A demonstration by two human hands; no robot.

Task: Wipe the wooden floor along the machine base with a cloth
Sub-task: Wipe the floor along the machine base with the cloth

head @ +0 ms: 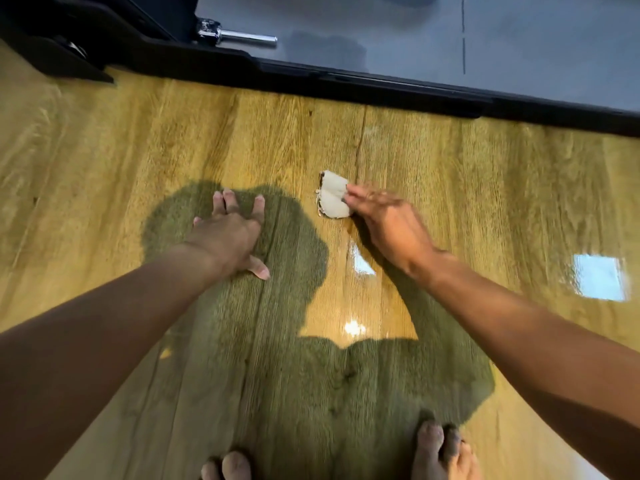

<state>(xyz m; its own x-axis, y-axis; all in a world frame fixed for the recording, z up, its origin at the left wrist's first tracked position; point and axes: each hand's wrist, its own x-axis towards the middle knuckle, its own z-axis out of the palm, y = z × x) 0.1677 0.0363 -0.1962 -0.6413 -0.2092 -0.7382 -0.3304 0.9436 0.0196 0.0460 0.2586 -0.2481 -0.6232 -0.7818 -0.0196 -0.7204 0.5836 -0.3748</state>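
1. Cloth (pixel 334 199), seen from the head view: a small, pale, folded piece lying on the wooden floor (pixel 138 150) under the fingertips of the right grip (pixel 384 220) (a bare hand, smeared by motion blur).
2. The right grip is spread nearly flat. Its fingers are stretched out almost straight, with the tips pressing on the cloth's nearer right edge. No finger plainly curls round the cloth, and most of it sticks out beyond and to the left of the tips.
3. The left grip (pixel 228 237) lies to the left of the right grip, apart from it and from the cloth. Its palm is down on the bare boards, with the fingers straight and fanned and the thumb out to the side. It holds nothing.
4. Beyond both grips, the black machine base (pixel 346 81) runs slantwise across the floor. A clear strip of boards separates it from the cloth.
5. Past that edge, up and to the left of the right grip, a chrome pin (pixel 242 38) juts out sideways over a grey panel (pixel 398 29).
6. On the near side of the grips, bare toes (pixel 440 452) show at the bottom edge. A dark shadow (pixel 277 375) spreads from there up under the left grip, and a bright square reflection (pixel 599 277) shines off to the right of the right forearm.
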